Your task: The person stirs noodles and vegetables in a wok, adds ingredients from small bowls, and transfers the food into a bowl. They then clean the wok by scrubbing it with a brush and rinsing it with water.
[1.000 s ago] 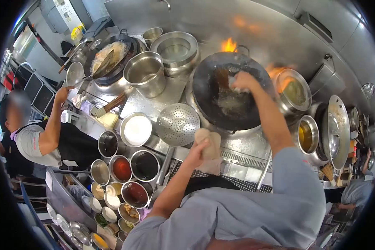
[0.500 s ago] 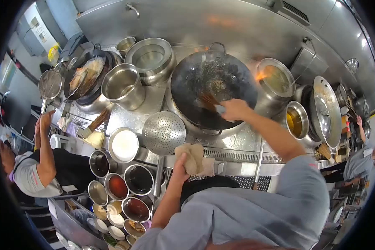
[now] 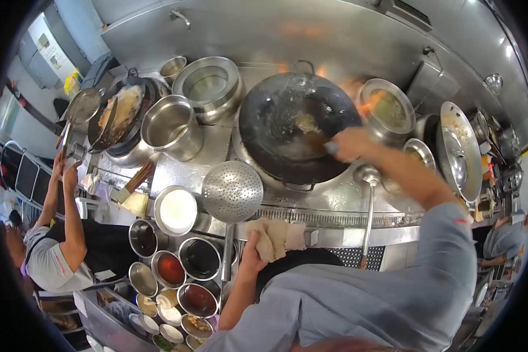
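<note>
A large black wok (image 3: 273, 149) sits on the burner in front of me, with steam and wet residue inside. My right hand (image 3: 352, 145) is closed around the handle of a wok brush (image 3: 317, 143), whose blurred bristles are on the wok's right inner side. Near the counter's front edge, my left hand (image 3: 251, 253) grips a folded beige cloth (image 3: 268, 237). Just beyond that hand, a perforated skimmer (image 3: 232, 190) lies with its handle toward me. A ladle (image 3: 368, 174) rests on the counter below my right forearm.
Flames (image 3: 372, 102) rise behind the wok, beside a pot of liquid (image 3: 393, 111). Steel pots (image 3: 171, 126) stand to the left. Several sauce containers (image 3: 199, 258) crowd the lower left. A co-worker (image 3: 64, 249) handles a strainer and a second wok (image 3: 120, 120) at far left.
My right hand and the brush have swung right across the wok, uncovering the ladle's bowl. My left hand still holds the cloth. The co-worker's hands and strainer have shifted.
</note>
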Tool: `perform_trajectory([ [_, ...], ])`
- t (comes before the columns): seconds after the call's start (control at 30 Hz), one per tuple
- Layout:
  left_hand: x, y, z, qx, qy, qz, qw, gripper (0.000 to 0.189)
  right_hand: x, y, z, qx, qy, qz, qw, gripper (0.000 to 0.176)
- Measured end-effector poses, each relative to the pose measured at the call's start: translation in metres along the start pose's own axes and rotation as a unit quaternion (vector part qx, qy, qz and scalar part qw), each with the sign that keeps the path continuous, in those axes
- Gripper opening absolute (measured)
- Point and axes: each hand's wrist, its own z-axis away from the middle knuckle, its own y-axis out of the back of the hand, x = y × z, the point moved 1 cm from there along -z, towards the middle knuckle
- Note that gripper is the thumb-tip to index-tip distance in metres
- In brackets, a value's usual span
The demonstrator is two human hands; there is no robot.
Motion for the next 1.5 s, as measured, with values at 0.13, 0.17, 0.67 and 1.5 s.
perform_trajectory([
  [0.13, 0.001, 0.007, 0.005, -0.023, 0.023, -0.037, 0.999, 0.067, 0.04, 0.056, -0.09, 0.02, -0.048, -0.01, 0.999, 0.033],
  [0.17, -0.002, 0.012, 0.003, -0.002, 0.031, -0.05, 0.998, 0.067, 0.019, 0.07, -0.1, 0.108, -0.069, -0.054, 0.99, 0.033],
  [0.67, 0.014, 0.037, 0.03, 0.092, -0.058, -0.163, 0.981, 0.08, 0.019, 0.042, -0.132, 0.102, -0.083, -0.05, 0.99, 0.036],
  [1.5, 0.03, 0.012, 0.055, 0.106, -0.141, -0.301, 0.937, 0.081, -0.028, 0.01, -0.147, 0.149, 0.093, 0.005, 0.984, 0.059],
])
